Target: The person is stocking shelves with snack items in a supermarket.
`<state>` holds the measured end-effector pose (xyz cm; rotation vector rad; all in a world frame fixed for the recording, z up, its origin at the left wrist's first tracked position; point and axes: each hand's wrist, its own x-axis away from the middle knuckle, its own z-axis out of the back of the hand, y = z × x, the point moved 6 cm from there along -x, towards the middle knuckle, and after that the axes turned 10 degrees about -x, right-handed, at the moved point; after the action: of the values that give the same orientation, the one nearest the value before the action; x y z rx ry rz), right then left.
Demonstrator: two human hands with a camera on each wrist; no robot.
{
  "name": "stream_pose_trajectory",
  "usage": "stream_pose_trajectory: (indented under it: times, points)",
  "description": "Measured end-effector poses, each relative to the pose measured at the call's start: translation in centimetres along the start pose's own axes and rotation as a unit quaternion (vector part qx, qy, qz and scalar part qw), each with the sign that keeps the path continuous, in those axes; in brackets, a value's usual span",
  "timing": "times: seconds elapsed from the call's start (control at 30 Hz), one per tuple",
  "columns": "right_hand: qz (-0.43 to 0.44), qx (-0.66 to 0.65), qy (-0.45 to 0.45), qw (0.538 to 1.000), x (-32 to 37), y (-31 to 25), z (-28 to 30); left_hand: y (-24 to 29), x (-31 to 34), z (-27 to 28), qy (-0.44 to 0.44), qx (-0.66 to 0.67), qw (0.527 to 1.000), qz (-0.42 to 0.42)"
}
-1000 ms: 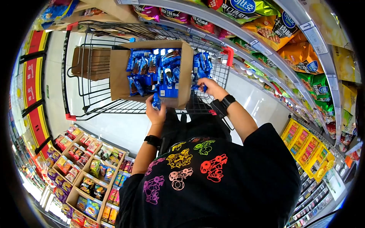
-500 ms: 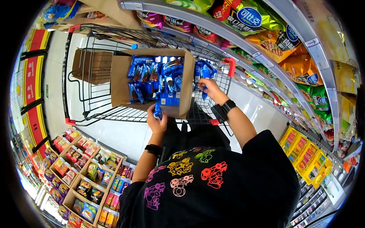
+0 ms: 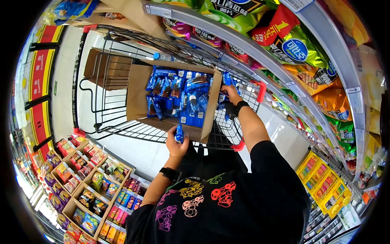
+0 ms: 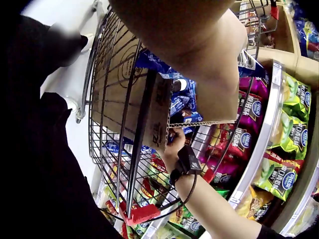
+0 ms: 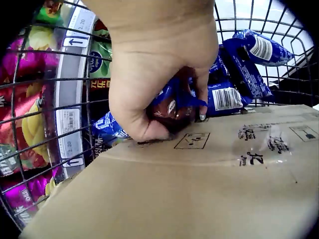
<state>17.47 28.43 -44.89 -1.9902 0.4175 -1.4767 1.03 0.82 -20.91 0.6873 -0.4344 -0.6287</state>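
Note:
In the head view my left hand (image 3: 175,147) holds a small blue snack packet (image 3: 179,133) upright, just outside the near wall of an open cardboard box (image 3: 136,91). Many similar blue packets fill the box, some with brown showing. My right hand (image 3: 231,94) reaches down past the box's right wall, among more blue packets lying in the cart (image 3: 115,118). Up close in the right wrist view, thumb and fingers grip a blue-and-brown packet (image 5: 172,108) right beside the box wall. Other blue packets (image 5: 227,98) with barcodes lie behind those fingers.
Shelves of chip bags (image 3: 294,49) run close along the cart's far and right sides. A bottle with a blue cap (image 3: 162,56) lies behind the box. Another carton (image 3: 107,69) shows at the cart's left end. A snack display (image 3: 87,179) stands lower left.
My right hand has gone from holding a packet up beside the box to gripping lower among the loose packets. The left hand keeps its packet. The head view has shifted, placing cart and box further right.

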Motion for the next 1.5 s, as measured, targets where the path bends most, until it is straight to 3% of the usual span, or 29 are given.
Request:
stream_pose_trajectory:
  times: [0.03,0.13,0.17,0.27,0.4,0.43,0.5,0.6,0.7,0.77,0.8,0.87,0.9,0.97,1.0,1.03,1.1,1.13,1.2,1.23,1.27,1.3,1.33,1.4,1.5]
  points:
    - [0.008,0.028,-0.005,1.0,-0.8,0.4,0.3,-0.1,0.0,-0.1,-0.003,-0.006,1.0,0.003]
    - [0.118,0.254,0.114,0.953,-3.0,0.6,2.5,-0.3,0.0,-0.1,-0.005,-0.005,1.0,-0.02]
    - [0.142,0.252,0.131,0.948,-4.0,1.4,3.0,-0.3,0.0,0.0,-0.005,-0.003,1.0,-0.017]
    - [0.089,0.277,0.11,0.95,0.2,-1.7,1.2,-0.1,-0.2,0.0,-0.005,0.002,1.0,-0.015]
    - [0.079,0.092,0.063,0.991,4.5,-3.1,0.7,-0.2,-0.5,0.1,-0.019,0.009,1.0,0.012]
    - [0.079,0.159,0.054,0.983,6.3,-4.8,0.3,-0.6,-0.4,0.1,-0.012,0.011,1.0,0.005]
    - [0.114,0.282,0.122,0.945,9.3,-7.7,1.1,0.0,-1.0,0.5,0.021,0.015,1.0,-0.002]
    - [0.148,0.375,0.156,0.902,13.7,-11.1,0.7,-1.8,-2.3,-0.1,-0.013,0.145,0.978,0.152]
    - [0.202,0.454,0.171,0.851,15.9,-11.8,-0.1,-2.0,-2.4,-0.4,-0.005,0.162,0.972,0.169]
    - [0.083,0.206,0.063,0.973,14.2,-7.6,-0.5,-1.9,-2.2,-0.3,-0.009,0.146,0.98,0.136]
    - [0.019,0.071,0.006,0.997,13.3,-5.0,-0.9,-1.7,-2.2,-0.1,-0.011,0.138,0.983,0.122]
    - [-0.154,-0.138,0.043,0.977,11.2,0.8,-0.9,-1.8,-2.2,0.0,-0.017,0.139,0.984,0.114]
    - [0.175,0.132,-0.171,0.961,12.7,-0.5,-2.9,-2.0,-2.2,-0.2,-0.02,0.148,0.981,0.121]
    - [0.066,0.142,-0.13,0.979,7.0,6.3,0.0,-2.0,-2.2,-0.2,-0.019,0.153,0.98,0.126]
    - [0.172,0.372,-0.134,0.902,7.5,5.7,-0.5,-1.8,-2.2,-0.1,-0.021,0.149,0.98,0.13]
    - [0.196,0.422,-0.132,0.875,6.8,5.9,-0.6,-1.7,-2.2,-0.1,-0.02,0.14,0.982,0.128]
    - [0.208,0.275,-0.157,0.925,6.4,5.9,-0.8,-2.1,-2.2,-0.2,-0.013,0.136,0.983,0.123]
    - [0.316,0.255,-0.188,0.894,5.9,6.3,-0.6,-2.0,-2.2,-0.2,-0.015,0.134,0.983,0.122]
    - [0.298,0.243,-0.16,0.909,4.5,8.1,0.3,-1.5,-2.2,0.0,-0.016,0.132,0.984,0.119]
    - [0.159,0.098,-0.115,0.976,3.0,9.1,1.3,-1.1,-2.3,0.3,-0.012,0.136,0.984,0.111]
    - [0.01,-0.052,-0.064,0.997,2.0,10.7,1.9,-1.0,-2.3,0.3,-0.008,0.134,0.985,0.109]
    - [-0.141,-0.199,-0.009,0.97,1.7,12.4,1.9,-1.1,-2.2,0.3,-0.006,0.131,0.986,0.106]
    - [-0.286,-0.336,0.046,0.896,2.1,14.0,1.5,-1.3,-2.2,0.2,-0.004,0.128,0.986,0.103]
    - [-0.293,-0.277,0.092,0.91,2.1,14.4,2.4,-2.0,-1.9,-0.3,-0.013,0.133,0.985,0.113]
    - [-0.117,-0.176,0.063,0.975,0.9,14.6,3.1,-2.1,-1.9,-0.3,-0.014,0.117,0.988,0.095]
